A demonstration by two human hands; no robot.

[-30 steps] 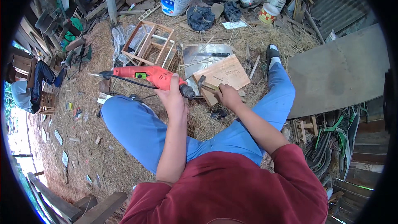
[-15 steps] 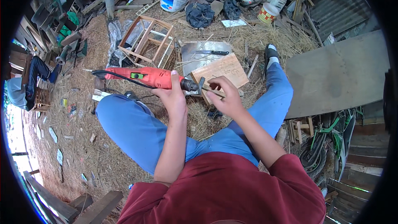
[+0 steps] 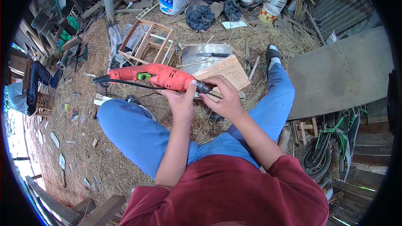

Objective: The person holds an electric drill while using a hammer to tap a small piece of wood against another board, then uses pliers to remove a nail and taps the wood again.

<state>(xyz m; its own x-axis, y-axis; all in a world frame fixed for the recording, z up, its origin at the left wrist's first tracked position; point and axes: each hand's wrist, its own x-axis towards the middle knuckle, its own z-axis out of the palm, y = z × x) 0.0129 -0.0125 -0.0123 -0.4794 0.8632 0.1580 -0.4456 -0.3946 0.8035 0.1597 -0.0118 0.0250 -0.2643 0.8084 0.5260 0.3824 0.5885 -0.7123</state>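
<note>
A red corded power drill [image 3: 169, 78] lies across my lap, its chuck pointing right. My left hand [image 3: 181, 100] grips it from below near the front of the body, thumb up along the side. The fingers of my right hand [image 3: 225, 97] close around the front end of the dark chuck [image 3: 203, 87], hiding its tip. A thin, light brown strip shows by these fingers; I cannot make out whether they hold it. Beyond the hands, a wooden board [image 3: 228, 74] lies partly over a metal sheet [image 3: 197, 52] with a black-handled knife [image 3: 215, 54] on it.
A small wooden frame [image 3: 148, 44] stands beyond the drill. Farther back are a white bucket [image 3: 172, 0] and black plastic bags [image 3: 199, 17]. A large grey panel [image 3: 335, 75] lies right, near a green motorbike [image 3: 335, 142]. At the far left another person [image 3: 35, 83] sits.
The drill has tilted, its chuck end shifting right. My right hand has closed round the front of the chuck, covering the flat metal piece seen there before.
</note>
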